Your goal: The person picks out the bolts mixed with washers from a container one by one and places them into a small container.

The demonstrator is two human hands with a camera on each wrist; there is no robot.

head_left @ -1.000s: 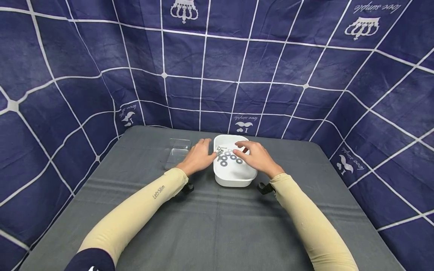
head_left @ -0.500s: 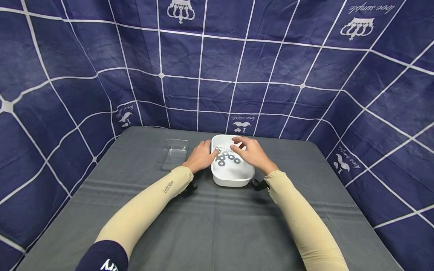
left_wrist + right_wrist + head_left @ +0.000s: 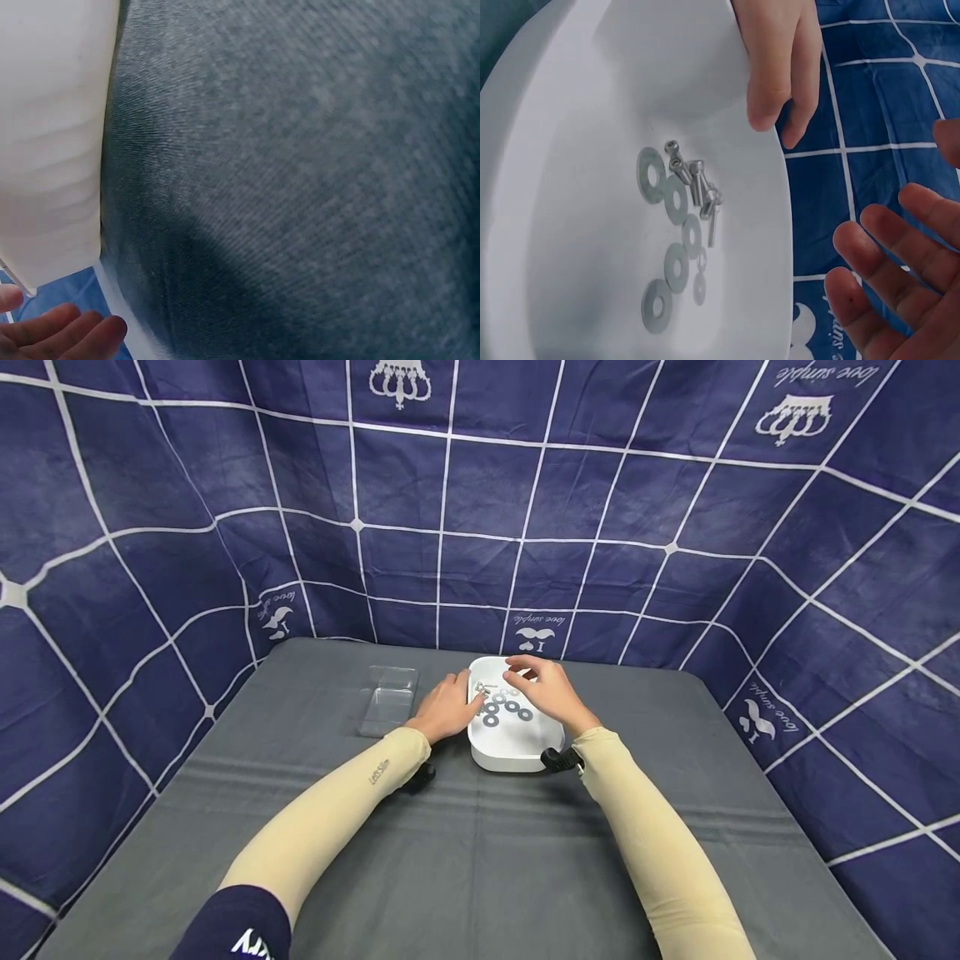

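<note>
A white rounded plastic box [image 3: 517, 745] stands on the table. Inside it lie several grey flat washers [image 3: 658, 306], two smaller washers [image 3: 700, 289] and several socket-head bolts [image 3: 698, 182]. My left hand [image 3: 447, 707] is at the box's left rim, its thumb over the rim and its fingers relaxed outside. Whether they press the wall I cannot tell. Above the box's far right part hovers my right hand [image 3: 549, 692], fingers spread and loosely bent. In the right wrist view nothing shows between my right fingers [image 3: 853, 241].
To the left of the box sits a clear plastic container [image 3: 388, 703] with separate compartments. Grey cloth [image 3: 480, 860] covers the table. A dark blue curtain [image 3: 487, 477] with white lines hangs behind and at both sides.
My right hand has moved left and farther away over the box. My left hand has shifted slightly towards the box's rim. The washers and bolts stay inside.
</note>
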